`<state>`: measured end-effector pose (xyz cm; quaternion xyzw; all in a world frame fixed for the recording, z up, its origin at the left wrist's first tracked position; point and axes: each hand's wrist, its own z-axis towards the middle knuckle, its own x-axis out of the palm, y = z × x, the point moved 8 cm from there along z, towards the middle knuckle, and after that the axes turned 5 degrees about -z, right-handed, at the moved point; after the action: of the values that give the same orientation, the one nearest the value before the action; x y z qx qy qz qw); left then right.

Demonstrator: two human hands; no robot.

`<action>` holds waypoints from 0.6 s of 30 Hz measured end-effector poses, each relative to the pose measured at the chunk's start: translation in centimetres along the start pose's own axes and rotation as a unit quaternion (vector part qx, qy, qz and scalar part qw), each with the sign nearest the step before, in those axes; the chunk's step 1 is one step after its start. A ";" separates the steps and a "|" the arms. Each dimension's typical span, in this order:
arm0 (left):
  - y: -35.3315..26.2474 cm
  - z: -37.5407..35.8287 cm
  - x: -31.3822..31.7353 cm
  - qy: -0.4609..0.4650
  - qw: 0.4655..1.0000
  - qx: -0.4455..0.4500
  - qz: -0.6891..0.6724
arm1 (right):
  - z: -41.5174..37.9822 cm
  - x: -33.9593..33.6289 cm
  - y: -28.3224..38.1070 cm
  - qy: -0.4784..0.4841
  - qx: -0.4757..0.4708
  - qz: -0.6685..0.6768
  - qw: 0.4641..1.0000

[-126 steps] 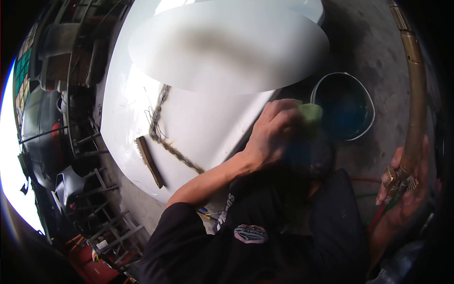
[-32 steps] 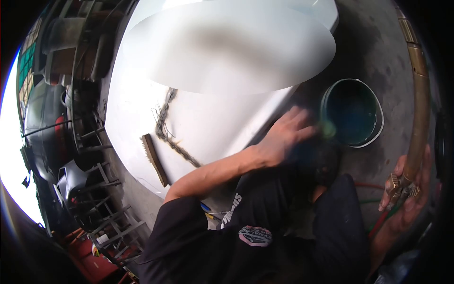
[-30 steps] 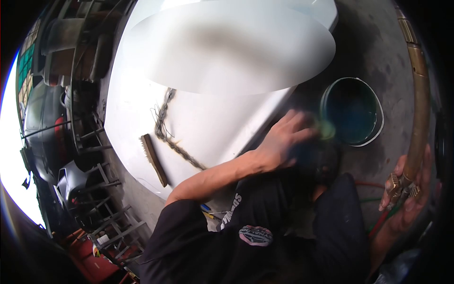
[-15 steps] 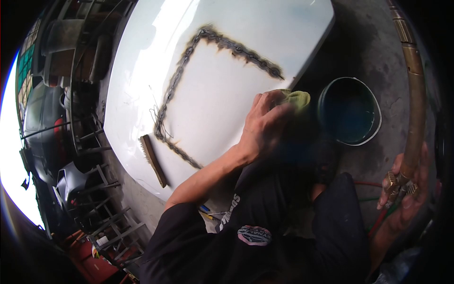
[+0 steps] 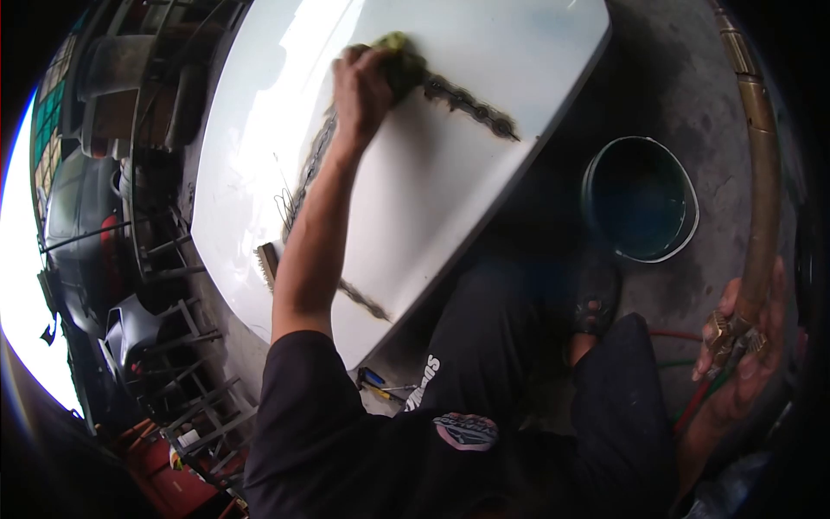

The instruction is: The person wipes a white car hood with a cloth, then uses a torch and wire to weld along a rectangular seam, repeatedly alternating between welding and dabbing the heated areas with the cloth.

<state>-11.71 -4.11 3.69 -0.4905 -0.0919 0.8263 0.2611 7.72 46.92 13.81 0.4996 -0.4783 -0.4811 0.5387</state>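
My left hand (image 5: 361, 91) is closed on a yellow-green cloth (image 5: 399, 65) and presses it to a white metal panel (image 5: 484, 52), likely a car hood, at the upper corner of a scorched weld line (image 5: 471, 105). The cloth and hand hide that corner. On the right, my right hand (image 5: 748, 346) grips a brass gas torch (image 5: 759, 190) near its valves, with red and green hoses running below. A wire brush (image 5: 267, 261) lies on the panel, partly behind my left forearm. Beside it is a thin loose wire (image 5: 285, 208).
A bucket (image 5: 640, 203) of dark liquid stands on the concrete floor right of the panel. Hand tools (image 5: 380, 385) lie on the floor below it. At left are metal racks (image 5: 194, 406) and a dark car (image 5: 73, 208). My shoe (image 5: 596, 298) is near the bucket.
My left hand has carried the cloth from the panel's near right edge up and left to the weld's upper corner. My right hand and the torch have stayed almost still.
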 end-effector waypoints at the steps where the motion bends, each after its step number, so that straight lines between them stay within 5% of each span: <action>1: 4.4 1.7 -1.2 -0.016 0.997 -0.047 0.055 | 0.1 0.1 -0.1 0.006 -0.003 0.000 1.000; 5: 4.7 1.9 -1.2 -0.041 0.985 -0.086 0.142 | 0.0 -0.1 0.2 0.006 -0.006 0.011 1.000; 7: -3.2 -1.3 1.8 -0.033 0.995 0.020 0.089 | 0.1 0.4 0.7 -0.003 0.000 0.008 1.000; 8: -6.6 -3.5 2.8 -0.092 0.987 0.113 -0.074 | 0.3 0.4 0.9 -0.009 0.005 0.000 1.000; 10: -13.8 -6.5 5.7 0.156 0.972 0.086 -0.153 | 0.3 0.5 0.6 -0.001 0.000 0.001 1.000; 12: -19.4 -8.9 6.1 0.223 0.941 0.069 -0.245 | 0.3 0.7 0.3 0.006 0.000 0.004 1.000; 18: -24.2 -12.1 4.5 0.227 0.919 0.029 -0.322 | -0.2 0.8 0.0 0.026 0.007 0.015 1.000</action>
<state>5.20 17.44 4.05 -0.6010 -0.1590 0.5667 0.5406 7.97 46.17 13.78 0.5082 -0.4752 -0.4564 0.5547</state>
